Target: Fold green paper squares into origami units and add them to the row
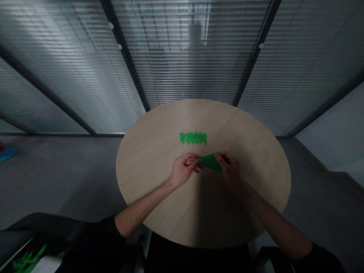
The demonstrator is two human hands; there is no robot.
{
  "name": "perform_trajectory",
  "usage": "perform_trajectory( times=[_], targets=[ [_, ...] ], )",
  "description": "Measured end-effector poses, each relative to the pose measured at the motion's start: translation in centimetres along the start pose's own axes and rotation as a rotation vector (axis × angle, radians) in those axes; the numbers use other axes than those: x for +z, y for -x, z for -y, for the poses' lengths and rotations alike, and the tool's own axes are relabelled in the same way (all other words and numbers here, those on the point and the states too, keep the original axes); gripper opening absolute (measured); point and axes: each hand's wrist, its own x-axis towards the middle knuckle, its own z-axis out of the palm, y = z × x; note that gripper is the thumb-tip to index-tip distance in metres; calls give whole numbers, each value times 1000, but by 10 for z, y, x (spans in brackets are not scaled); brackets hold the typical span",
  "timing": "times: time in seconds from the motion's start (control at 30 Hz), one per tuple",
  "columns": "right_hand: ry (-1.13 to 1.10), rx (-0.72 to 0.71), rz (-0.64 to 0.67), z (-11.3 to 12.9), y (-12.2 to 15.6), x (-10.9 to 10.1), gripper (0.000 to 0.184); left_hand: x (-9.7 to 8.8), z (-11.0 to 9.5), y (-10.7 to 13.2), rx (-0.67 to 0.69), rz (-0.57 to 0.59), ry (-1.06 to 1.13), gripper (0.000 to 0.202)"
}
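Note:
A flat green piece (pixel 210 162), like folded paper tapering to the left, is held between my two hands above the table. My left hand (pixel 186 167) pinches its narrow left end between thumb and fingers. At the wider right end, my right hand (pixel 229 167) grips it with the thumb on top; some of its fingers are hidden behind. Just beyond the hands, several small green folded pieces (pixel 193 138) with pointed ends lie side by side in a row on the table.
The round wooden table (pixel 153 151) stands before me, close to a glass wall with blinds (pixel 187 76). At the lower left are loose green pieces (pixel 28 259) next to a white object (pixel 47 264). A blue item (pixel 8 152) lies on the floor far left.

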Motion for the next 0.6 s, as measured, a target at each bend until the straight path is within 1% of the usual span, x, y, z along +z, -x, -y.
perform_trajectory(
  times=[0.2,0.37,0.6],
  targets=[
    [-9,0,-38,1,0,0,33,0,-2,1,-3,-2,10,29],
    [-20,13,-52,0,-1,-1,32,0,-2,1,-4,4,-11,27],
    [-17,9,-93,1,-1,-1,33,-2,0,0,26,38,14,31]
  ],
)
